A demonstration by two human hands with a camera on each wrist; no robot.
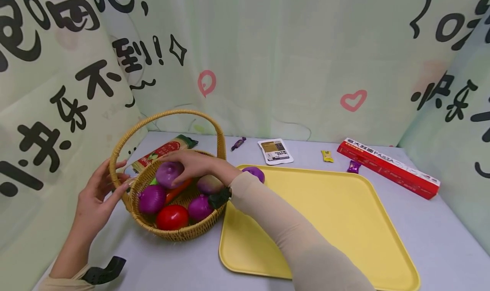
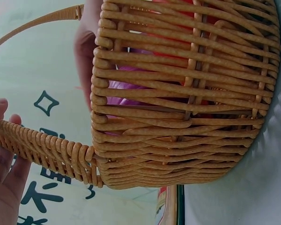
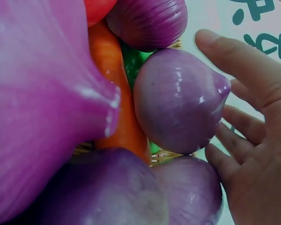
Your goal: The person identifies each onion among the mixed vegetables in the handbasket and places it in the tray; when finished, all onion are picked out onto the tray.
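Inside the wicker basket (image 1: 174,235) lie onions (image 1: 152,199), carrot (image 3: 126,126) and tomato (image 1: 172,217).

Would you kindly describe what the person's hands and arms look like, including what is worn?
The left hand and right hand are bare. A plain, long beige sleeve covers the right forearm; on the left, a beige cuff shows. A curved black fitting juts out by that cuff, and another black fitting by the right sleeve's end.
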